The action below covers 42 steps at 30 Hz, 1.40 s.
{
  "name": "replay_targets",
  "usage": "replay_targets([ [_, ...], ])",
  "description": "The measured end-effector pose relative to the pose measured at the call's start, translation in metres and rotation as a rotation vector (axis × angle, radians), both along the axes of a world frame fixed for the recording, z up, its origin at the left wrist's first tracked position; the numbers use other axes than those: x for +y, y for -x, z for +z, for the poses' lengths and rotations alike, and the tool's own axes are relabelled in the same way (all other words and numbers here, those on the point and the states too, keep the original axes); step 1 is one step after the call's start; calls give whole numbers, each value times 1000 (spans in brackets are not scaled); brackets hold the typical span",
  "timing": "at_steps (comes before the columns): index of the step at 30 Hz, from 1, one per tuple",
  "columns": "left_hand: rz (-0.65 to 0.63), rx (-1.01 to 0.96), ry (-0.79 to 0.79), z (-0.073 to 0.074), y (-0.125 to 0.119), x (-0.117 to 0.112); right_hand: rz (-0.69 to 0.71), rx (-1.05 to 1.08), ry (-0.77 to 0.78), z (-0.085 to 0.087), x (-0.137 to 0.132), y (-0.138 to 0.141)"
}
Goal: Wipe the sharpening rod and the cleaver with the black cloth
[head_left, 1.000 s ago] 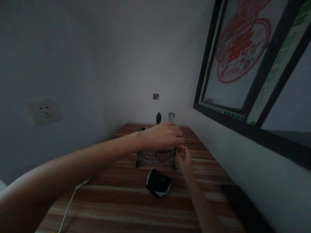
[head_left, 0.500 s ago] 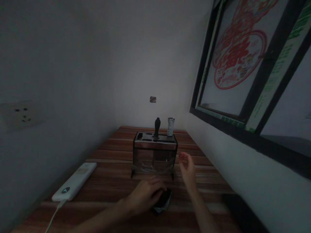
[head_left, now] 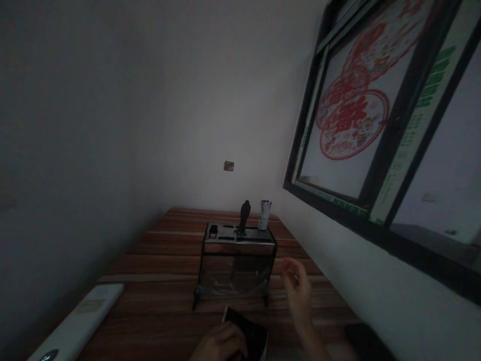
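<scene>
My left hand [head_left: 221, 343] is at the bottom edge, its fingers closed on a black flat object with a pale, shiny edge [head_left: 255, 333], perhaps a pouch. Part of that object lies hidden under the fingers. My right hand [head_left: 297, 288] is raised beside the rack's right end, thumb and fingers curled together in a pinch; I cannot make out what is between them. In front stands a see-through rack with a slotted metal top [head_left: 227, 247]. A black handle [head_left: 244, 215] sticks up from a slot. A crinkled silver piece [head_left: 264, 214] stands upright to its right.
A white power strip or power bank [head_left: 88, 308] lies along the left side of the wood-grain table [head_left: 150, 265]. On the right, a dark flat object [head_left: 366, 341] rests near the wall, under a black-framed window [head_left: 368, 210].
The view has tilted up, so the table things sit lower. The black object now shows more of its surface under my left hand. My right hand stays raised beside the rack.
</scene>
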<state>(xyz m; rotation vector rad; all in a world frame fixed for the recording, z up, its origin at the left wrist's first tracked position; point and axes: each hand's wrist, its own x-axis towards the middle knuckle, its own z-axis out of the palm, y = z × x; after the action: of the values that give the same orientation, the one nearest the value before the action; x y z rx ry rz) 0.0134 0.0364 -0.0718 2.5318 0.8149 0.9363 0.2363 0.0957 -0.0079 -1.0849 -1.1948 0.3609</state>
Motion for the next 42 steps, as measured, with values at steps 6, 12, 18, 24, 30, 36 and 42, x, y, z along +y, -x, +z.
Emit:
replay_targets([
  [6,9,40,108,23,2,-12,13,-110,-88,40,-1,6],
  [12,19,48,180,32,4,-19,44,-409,-250,118,13,10],
  [18,22,43,172,34,6,-23,-48,-1200,-385,178,32,9],
  [24,40,70,168,30,2,-21,-18,-1892,-589,203,48,-3],
  [30,39,98,169,29,1,-20,15,-2161,-785,207,61,6],
  [36,26,89,173,28,2,-22,-90,-2265,-817,206,75,21],
  [42,27,81,173,27,2,-22,-116,-2285,-746,200,79,33],
])
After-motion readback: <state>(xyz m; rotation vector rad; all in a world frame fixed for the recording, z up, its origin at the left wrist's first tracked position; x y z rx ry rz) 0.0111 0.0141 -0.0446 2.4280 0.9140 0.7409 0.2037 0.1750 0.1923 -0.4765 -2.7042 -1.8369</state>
